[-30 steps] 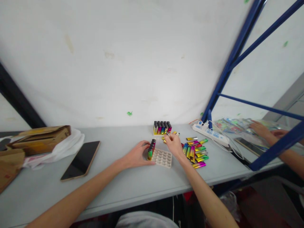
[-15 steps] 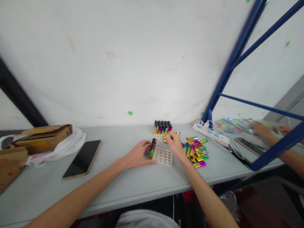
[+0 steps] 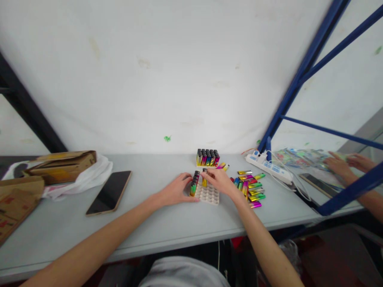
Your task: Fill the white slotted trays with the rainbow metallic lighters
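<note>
A white tray with rows of round-cornered holes (image 3: 211,196) lies on the table in front of me. Along its left side stands a row of shiny coloured lighters (image 3: 194,187) with black tops. My left hand (image 3: 178,189) curves around that row, thumb at the tray's near left corner and fingers at the far end, steadying the tray. My right hand (image 3: 218,180) pinches a yellow lighter (image 3: 204,181) upright at the far part of the tray, just right of the row. Whether its base is inside a hole I cannot tell.
Behind stands a filled block of lighters (image 3: 208,158). Loose shiny lighters (image 3: 251,187) lie in a pile at the right, near a white power strip (image 3: 269,166). A phone (image 3: 110,193) and cardboard boxes (image 3: 62,167) are at left. Another person's hands (image 3: 339,165) show beyond the blue frame (image 3: 295,87).
My right hand has come from beside the far block leftward and nearer, bringing the yellow lighter upright to the tray. My left hand stays around the row. The view has shifted slightly.
</note>
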`<action>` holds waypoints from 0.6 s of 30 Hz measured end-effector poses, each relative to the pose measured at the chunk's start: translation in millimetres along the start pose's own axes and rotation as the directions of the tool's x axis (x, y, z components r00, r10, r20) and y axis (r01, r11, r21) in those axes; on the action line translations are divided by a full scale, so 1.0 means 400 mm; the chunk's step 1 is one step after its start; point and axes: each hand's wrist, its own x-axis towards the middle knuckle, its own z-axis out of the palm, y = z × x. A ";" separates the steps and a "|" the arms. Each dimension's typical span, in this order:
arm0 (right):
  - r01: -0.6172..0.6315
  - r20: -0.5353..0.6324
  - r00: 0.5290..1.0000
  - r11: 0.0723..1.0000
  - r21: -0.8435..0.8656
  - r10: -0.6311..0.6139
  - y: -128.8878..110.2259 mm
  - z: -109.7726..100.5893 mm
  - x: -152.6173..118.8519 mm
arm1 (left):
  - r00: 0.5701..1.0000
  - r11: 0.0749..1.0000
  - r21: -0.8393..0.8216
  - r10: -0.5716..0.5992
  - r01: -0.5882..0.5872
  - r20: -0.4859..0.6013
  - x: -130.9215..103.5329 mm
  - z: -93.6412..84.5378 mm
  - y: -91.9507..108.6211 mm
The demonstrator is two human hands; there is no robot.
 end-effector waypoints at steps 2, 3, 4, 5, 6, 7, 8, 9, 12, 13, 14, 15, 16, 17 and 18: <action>-0.025 0.025 0.999 1.000 0.019 0.024 0.006 -0.001 -0.002 | 1.000 1.000 -0.001 -0.004 0.004 0.001 -0.001 0.000 0.001; -0.029 0.034 0.999 0.999 0.033 0.028 0.009 -0.002 -0.003 | 1.000 1.000 -0.001 -0.006 0.006 0.001 -0.001 0.000 0.001; -0.029 0.042 0.999 0.999 0.046 0.027 0.011 -0.003 -0.004 | 1.000 1.000 0.001 -0.006 0.006 0.001 -0.001 -0.001 0.001; -0.026 0.049 0.999 0.998 0.052 0.023 0.012 -0.004 -0.004 | 1.000 1.000 0.003 -0.004 0.004 0.002 -0.001 -0.001 0.001; -0.023 0.054 0.998 0.998 0.051 0.020 0.013 -0.006 -0.004 | 1.000 1.000 0.005 -0.002 0.001 0.003 -0.001 -0.001 0.001; -0.021 0.059 0.998 0.999 0.044 0.018 0.013 -0.007 -0.004 | 1.000 1.000 0.007 0.001 -0.001 0.006 -0.001 -0.001 0.001; -0.019 0.063 0.998 0.999 0.031 0.017 0.014 -0.006 -0.004 | 1.000 1.000 0.008 0.004 -0.004 0.006 0.000 -0.002 0.001; -0.016 0.065 0.998 1.000 0.014 0.015 0.014 -0.005 -0.003 | 1.000 1.000 0.010 0.004 -0.004 0.007 0.000 -0.002 0.001; 0.028 0.079 0.997 0.998 -0.053 -0.024 0.017 0.004 -0.001 | 1.000 1.000 0.015 0.001 -0.001 0.007 0.001 -0.003 0.004; 0.050 0.093 0.995 0.996 -0.074 -0.043 0.020 0.009 0.000 | 1.000 1.000 0.016 0.002 -0.002 0.009 0.001 -0.004 0.005; 0.069 0.110 0.992 0.994 -0.089 -0.059 0.022 0.015 0.001 | 1.000 1.000 0.017 0.004 -0.004 0.011 0.001 -0.004 0.006; 0.081 0.126 0.990 0.992 -0.098 -0.068 0.024 0.020 0.001 | 1.000 1.000 0.016 0.006 -0.006 0.011 0.001 -0.005 0.007; 0.084 0.136 0.988 0.991 -0.104 -0.070 0.027 0.024 0.002 | 1.000 1.000 0.015 0.007 -0.008 0.010 0.000 -0.005 0.008; 0.080 0.138 0.988 0.991 -0.108 -0.065 0.029 0.028 0.002 | 1.000 1.000 0.014 0.008 -0.008 0.009 0.000 -0.006 0.008; 0.074 0.136 0.989 0.991 -0.110 -0.058 0.030 0.029 0.002 | 1.000 1.000 0.015 0.008 -0.008 0.008 -0.001 -0.005 0.007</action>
